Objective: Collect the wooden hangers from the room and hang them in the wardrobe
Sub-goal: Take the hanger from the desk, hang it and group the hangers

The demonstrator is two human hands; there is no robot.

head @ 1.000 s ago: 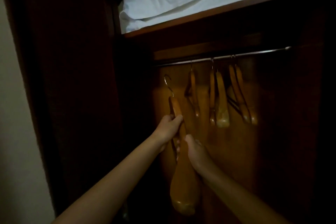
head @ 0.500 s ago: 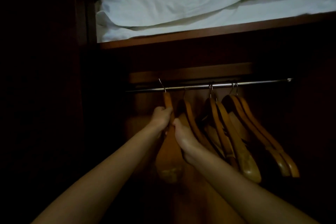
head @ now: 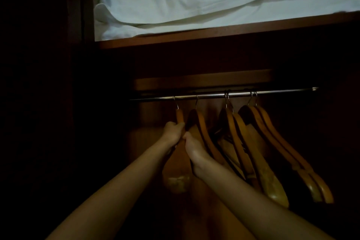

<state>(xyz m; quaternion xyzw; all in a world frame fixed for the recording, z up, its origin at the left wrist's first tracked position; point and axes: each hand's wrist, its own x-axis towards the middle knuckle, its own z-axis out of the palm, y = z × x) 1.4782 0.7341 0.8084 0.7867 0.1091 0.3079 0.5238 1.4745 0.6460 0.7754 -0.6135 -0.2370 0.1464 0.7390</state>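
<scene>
A: The wardrobe [head: 204, 82] was very dim inside, with white bedding [head: 214, 6] heaped on the shelf [head: 224, 34] above and a metal rail [head: 272, 92] running across beneath it.

B: And the hanger being hung?

A: The leftmost hanger [head: 178, 163] had its hook at the rail, on the far left of the row. Whether the hook sat fully over the bar or only rested against it, I couldn't tell in that light. The left hand [head: 173, 132] had its fingers wrapped tight around the neck just under the hook, and the right hand [head: 194, 154] was pressed against the hanger's body lower down, fingers closed on its far side (mostly hidden behind the wood).

B: So what could have gone wrong?

A: Letting go too early, I'd judge. If the hook was only half seated, the hanger would have slid off and dropped to the wardrobe floor, since the wood looked heavy and the hook was thin wire.

B: Anything else?

A: The neighbouring hanger [head: 202, 128] hung just beside the right hand, nearly touching it. Pulling that hand back carelessly could have snagged it and set the other hangers [head: 261, 146] swinging, or tangled two together. They already hung at a slant, bunched in pairs.

B: And the darkness?

A: That was the root of it; judging the hook by eye was hard, so feel would have had to do the work.
</scene>
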